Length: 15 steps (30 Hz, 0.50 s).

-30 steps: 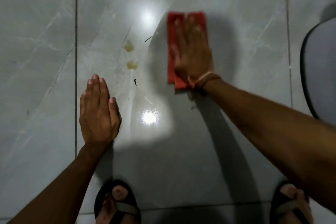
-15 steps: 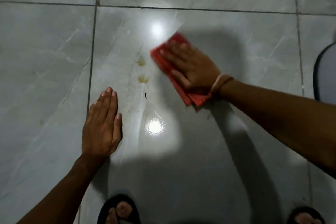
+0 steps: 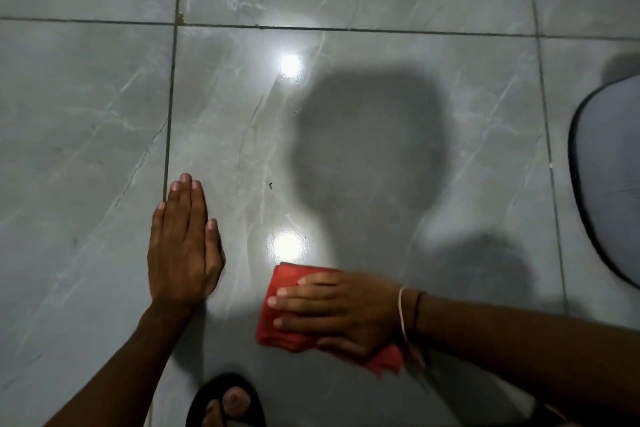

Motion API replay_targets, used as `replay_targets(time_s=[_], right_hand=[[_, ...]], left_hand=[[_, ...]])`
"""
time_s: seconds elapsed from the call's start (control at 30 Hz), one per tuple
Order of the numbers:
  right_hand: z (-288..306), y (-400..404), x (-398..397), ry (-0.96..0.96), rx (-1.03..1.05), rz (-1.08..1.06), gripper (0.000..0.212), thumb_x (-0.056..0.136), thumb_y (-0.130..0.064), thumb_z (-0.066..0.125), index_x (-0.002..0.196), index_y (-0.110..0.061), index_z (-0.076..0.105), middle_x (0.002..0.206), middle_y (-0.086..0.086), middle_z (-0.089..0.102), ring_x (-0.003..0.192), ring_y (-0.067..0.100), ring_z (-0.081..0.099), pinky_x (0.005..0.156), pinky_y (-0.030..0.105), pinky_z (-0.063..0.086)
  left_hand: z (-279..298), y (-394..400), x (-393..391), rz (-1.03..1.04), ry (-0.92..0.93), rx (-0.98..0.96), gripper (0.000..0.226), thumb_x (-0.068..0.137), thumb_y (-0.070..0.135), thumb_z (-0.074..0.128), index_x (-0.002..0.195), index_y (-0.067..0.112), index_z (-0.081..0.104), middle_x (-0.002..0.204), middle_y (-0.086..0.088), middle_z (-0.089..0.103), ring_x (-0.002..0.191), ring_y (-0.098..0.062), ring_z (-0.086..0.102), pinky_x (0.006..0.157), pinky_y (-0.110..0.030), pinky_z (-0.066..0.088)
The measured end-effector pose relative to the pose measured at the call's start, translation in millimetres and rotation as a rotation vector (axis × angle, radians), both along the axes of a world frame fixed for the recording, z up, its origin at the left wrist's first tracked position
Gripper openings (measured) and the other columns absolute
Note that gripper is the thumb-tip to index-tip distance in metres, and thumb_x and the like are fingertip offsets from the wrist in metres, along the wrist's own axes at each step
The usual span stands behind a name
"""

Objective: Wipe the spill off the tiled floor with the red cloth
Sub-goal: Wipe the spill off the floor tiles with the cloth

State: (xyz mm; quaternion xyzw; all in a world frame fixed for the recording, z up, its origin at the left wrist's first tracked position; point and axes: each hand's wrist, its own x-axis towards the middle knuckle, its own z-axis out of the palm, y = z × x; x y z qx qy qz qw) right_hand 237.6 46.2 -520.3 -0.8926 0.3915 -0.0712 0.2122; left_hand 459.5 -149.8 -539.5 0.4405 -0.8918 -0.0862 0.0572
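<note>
The folded red cloth (image 3: 281, 312) lies flat on the grey marbled floor tile (image 3: 381, 149), near the bottom middle of the head view. My right hand (image 3: 341, 310) presses down on it, fingers pointing left, and hides most of the cloth. My left hand (image 3: 183, 246) rests palm-down on the tile to the left of the cloth, fingers together, holding nothing. No yellow drops show on the tile. A small dark speck (image 3: 270, 185) lies farther out on the same tile.
A grey oval object with a dark rim (image 3: 609, 177) sits at the right edge. My sandalled foot (image 3: 227, 402) is at the bottom, close to the cloth. Two bright light reflections (image 3: 289, 65) and a head shadow fall on the tile.
My right hand has dragged the red cloth left and towards me across the place of the two yellow drops, which no longer show. My left hand has stayed in place.
</note>
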Motion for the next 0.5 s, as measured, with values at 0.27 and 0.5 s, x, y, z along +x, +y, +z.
replay_targets(time_s=[0.27,0.5], right_hand=[[14,-181,-103,0.161,-0.087,-0.931,0.059,0.109,-0.032,0.045,0.161,-0.014,0.025,0.171,0.014,0.024,0.159,0.031,0.021,0.128,0.031,0.001],[5,-66,-1,0.063,-0.121,-0.578,0.058,0.104,-0.029,0.041,0.159,-0.013,0.033,0.166,0.019,0.034,0.157,0.036,0.027,0.126,0.054,0.026]], left_hand=[[2,-1,-2,0.020,0.002,0.015,0.061,0.104,0.023,0.032,0.160,0.001,0.025,0.169,-0.016,0.024,0.158,-0.029,0.021,0.129,-0.048,0.020],[-1,-2,0,-0.004,-0.007,0.006,0.062,0.104,0.025,0.031,0.161,0.004,0.022,0.170,-0.016,0.022,0.159,-0.028,0.019,0.129,-0.046,0.018]])
